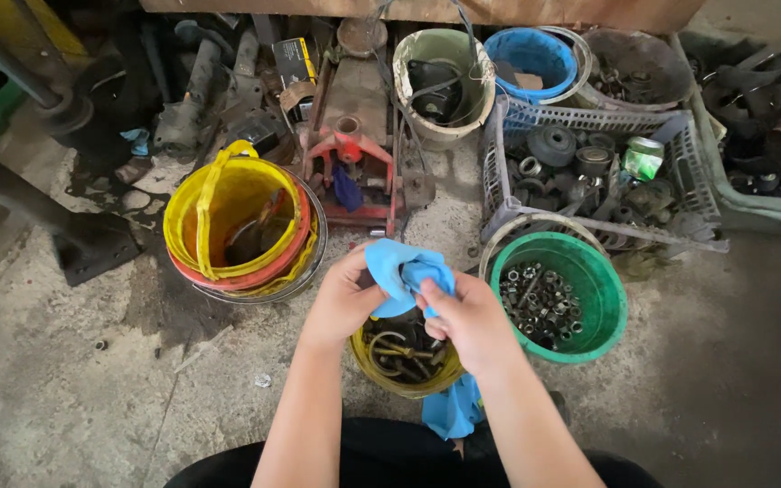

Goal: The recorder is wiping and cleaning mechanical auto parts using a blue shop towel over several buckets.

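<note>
**Blue cloth bunched between two hands above a small yellow bucket**

Blue cloth (404, 276) sits gripped between both hands, over the mouth of a small yellow bucket (406, 384). The left hand (341, 303) is closed on its left side, thumb up along the edge; the right hand (467, 321) is curled shut on its right side, fingers folded over a fold. The cloth is crumpled, so it has no clear pointing end; its visible bulk runs roughly from upper left to lower right between the hands. More blue fabric (454, 407) hangs below the right wrist; whether it is the same piece cannot be told.

Inside the small yellow bucket lie bent metal rods and wire parts. Just to the right stands a green bucket (609, 312) holding nuts and small hardware. To the upper left stands a large yellow bucket (193, 217) ringed with a red band, its handle raised. Beyond the hands sits a red floor jack (354, 149). Further back are a grimy pale bucket (445, 54), a blue tub (535, 54) and a grey plastic crate (671, 136) filled with dark round metal parts and a green can (642, 158). All of it stands on a stained concrete floor (65, 398).
</note>
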